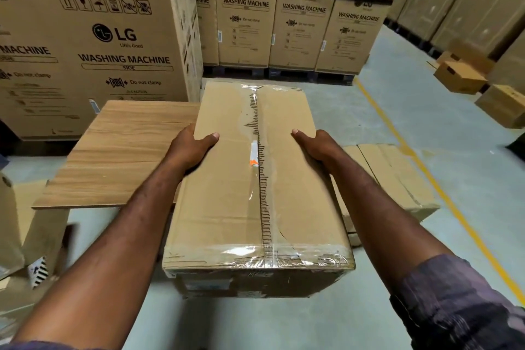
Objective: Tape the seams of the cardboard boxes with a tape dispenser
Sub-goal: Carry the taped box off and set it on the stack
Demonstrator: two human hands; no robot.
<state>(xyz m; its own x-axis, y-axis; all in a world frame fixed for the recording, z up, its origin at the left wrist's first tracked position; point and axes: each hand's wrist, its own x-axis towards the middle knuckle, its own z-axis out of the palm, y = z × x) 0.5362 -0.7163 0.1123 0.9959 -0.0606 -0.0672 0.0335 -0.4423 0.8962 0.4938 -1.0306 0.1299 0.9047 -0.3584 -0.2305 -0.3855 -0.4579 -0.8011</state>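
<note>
Box (pixel 227 202) gripped between both hands (pixel 191 150) (pixel 316 148)

Your right sleeve (pixel 460 301), at five o'clock, is dark grey-purple cloth with a faint mottled check, bunched into a creased cuff. Beyond it your right forearm (pixel 377 202) is bare to the right grip (pixel 315 148). At seven o'clock only a thin dark sliver of your left sleeve (pixel 28 346) shows. Your left forearm (pixel 119 236) is likewise bare to the left grip (pixel 190 150).

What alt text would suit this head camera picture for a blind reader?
A left hand and right hand grip the sides of a box with clear tape over its seams. A wooden board lies left of it; washing machine cartons stand behind.
</note>
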